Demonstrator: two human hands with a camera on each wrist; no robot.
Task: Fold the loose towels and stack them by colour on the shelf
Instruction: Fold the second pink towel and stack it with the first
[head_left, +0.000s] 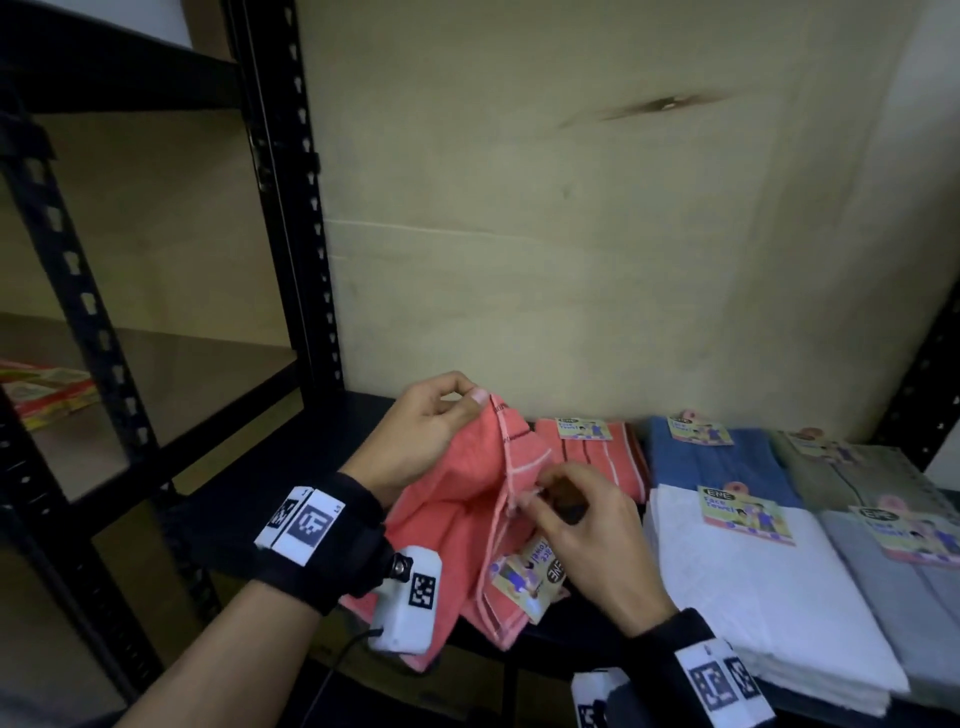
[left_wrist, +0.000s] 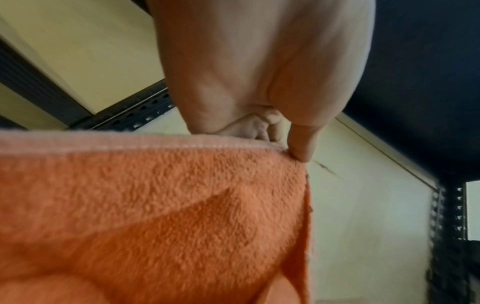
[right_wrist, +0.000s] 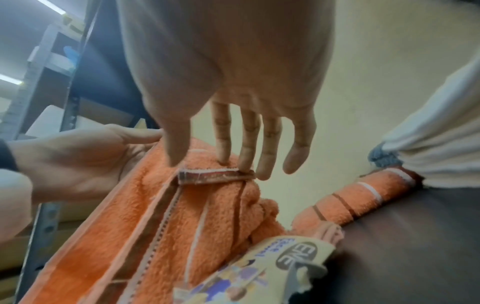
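A loose coral towel (head_left: 447, 509) with striped hems hangs in front of the black shelf (head_left: 291, 467). My left hand (head_left: 475, 397) pinches its top corner between thumb and fingers; the thumb tip presses the hem in the left wrist view (left_wrist: 301, 152). My right hand (head_left: 535, 493) pinches the striped edge lower down, thumb and index finger on a folded bit of hem (right_wrist: 215, 174). A paper label (head_left: 530, 571) dangles from the towel (right_wrist: 182, 216). A folded coral towel (head_left: 597, 452) lies on the shelf behind.
On the shelf to the right lie folded towels with labels: blue (head_left: 717, 457), white stack (head_left: 753, 582), green (head_left: 857, 467), grey (head_left: 893, 587). A black rack upright (head_left: 296, 208) stands at left, with coloured packets (head_left: 41, 389) on the neighbouring rack. A beige wall backs the shelf.
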